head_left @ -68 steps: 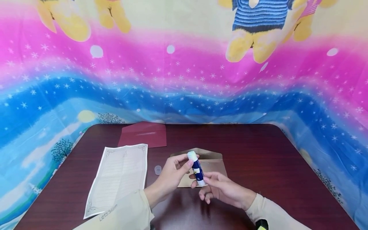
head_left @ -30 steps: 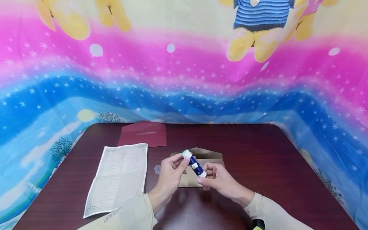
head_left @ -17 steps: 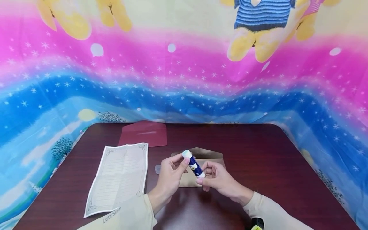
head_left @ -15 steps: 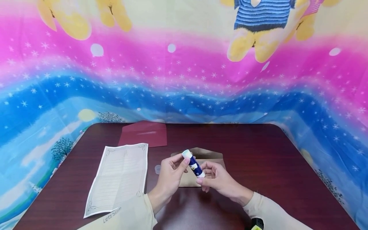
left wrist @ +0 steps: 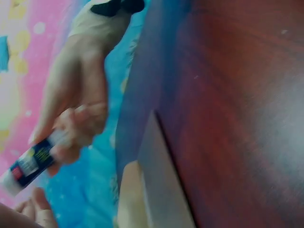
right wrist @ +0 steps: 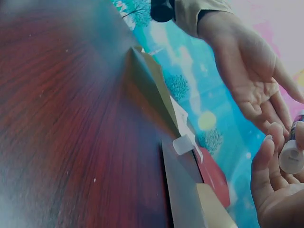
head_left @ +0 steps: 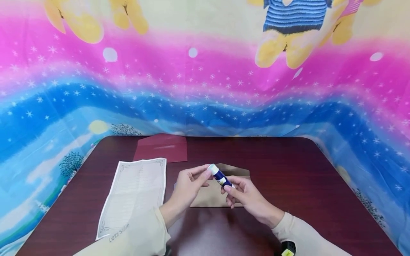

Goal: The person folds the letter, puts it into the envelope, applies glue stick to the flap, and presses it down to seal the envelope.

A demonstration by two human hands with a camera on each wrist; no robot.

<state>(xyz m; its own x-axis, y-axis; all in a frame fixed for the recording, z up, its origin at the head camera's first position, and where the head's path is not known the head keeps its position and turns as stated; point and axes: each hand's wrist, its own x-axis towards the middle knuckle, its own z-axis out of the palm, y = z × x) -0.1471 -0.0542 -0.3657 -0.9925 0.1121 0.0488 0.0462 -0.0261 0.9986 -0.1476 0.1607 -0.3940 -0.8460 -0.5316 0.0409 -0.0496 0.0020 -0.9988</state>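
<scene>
Right hand (head_left: 251,199) farther up glue stick (head_left: 219,176) (still aslant).

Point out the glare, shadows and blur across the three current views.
Head: fairly crisp, with a pale streak of shine on the red envelope and soft shadows on the near part of the table; left wrist: hazy, the glue stick's print too blurred to read, whitish glare towards the right edge; right wrist: clearer wood grain, pale glare at lower left.
</scene>
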